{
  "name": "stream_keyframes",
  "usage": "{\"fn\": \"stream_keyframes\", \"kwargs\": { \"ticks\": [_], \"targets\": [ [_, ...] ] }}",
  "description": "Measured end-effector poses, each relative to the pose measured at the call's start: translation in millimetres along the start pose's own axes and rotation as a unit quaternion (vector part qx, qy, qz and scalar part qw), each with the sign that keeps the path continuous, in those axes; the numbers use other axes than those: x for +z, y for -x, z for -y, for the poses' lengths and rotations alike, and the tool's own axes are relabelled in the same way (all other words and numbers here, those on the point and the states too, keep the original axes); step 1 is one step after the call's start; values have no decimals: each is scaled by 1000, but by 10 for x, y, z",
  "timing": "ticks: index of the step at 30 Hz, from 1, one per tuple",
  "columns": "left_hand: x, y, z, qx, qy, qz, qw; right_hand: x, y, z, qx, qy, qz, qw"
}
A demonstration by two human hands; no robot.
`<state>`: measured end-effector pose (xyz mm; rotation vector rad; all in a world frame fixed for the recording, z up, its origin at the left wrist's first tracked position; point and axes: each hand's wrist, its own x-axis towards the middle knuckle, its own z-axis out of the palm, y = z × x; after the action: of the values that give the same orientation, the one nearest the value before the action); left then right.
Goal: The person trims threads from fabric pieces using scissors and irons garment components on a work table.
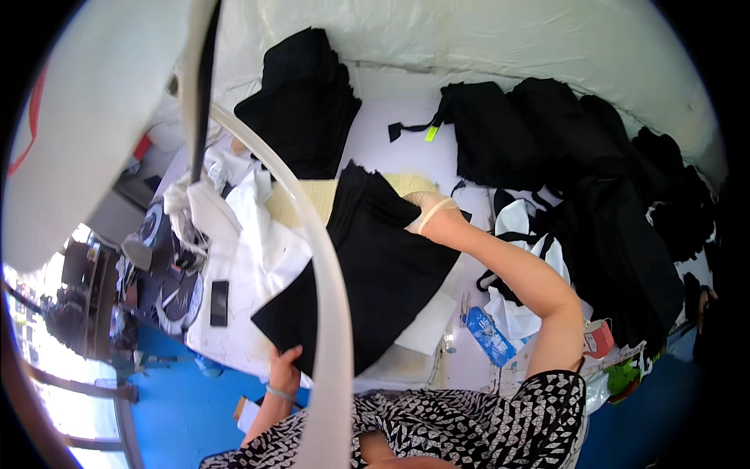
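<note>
A stack of black cut fabric pieces lies slanted across the middle of the worktable, its far edge showing several layers. My left hand pinches the near left edge of the fabric between thumb and fingers. At the far right edge, my right hand, in what looks like a thin pale glove with a band at the wrist, grips the layers; its fingertips are hidden by the cloth. A yellowish board and white cloth show around the black fabric.
Folded black stacks stand at the back left and back right. A black phone lies left, a blue packet right. More black cloth is heaped at far right. A pale curved strip crosses the foreground.
</note>
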<state>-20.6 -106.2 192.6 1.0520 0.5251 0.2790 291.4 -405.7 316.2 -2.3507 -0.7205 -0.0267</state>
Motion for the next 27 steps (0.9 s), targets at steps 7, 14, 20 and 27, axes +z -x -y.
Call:
{"fn": "stream_keyframes", "kwargs": {
  "ticks": [7,14,20,27],
  "targets": [
    [747,-482,-789,116,116,43,985,-1028,-1711,1025,-323,215,-230,892],
    [2141,-3325,-2619,262,207,113,936,-2374,-3229,2490,-259,248,-489,796],
    [3150,-4559,-2402,157,143,-118,970,-1120,-2873,975,-365,252,-486,753],
    [3039,-4705,-2655,136,44,-250,958,472,-1269,-1011,-23,32,-181,983]
  ]
}}
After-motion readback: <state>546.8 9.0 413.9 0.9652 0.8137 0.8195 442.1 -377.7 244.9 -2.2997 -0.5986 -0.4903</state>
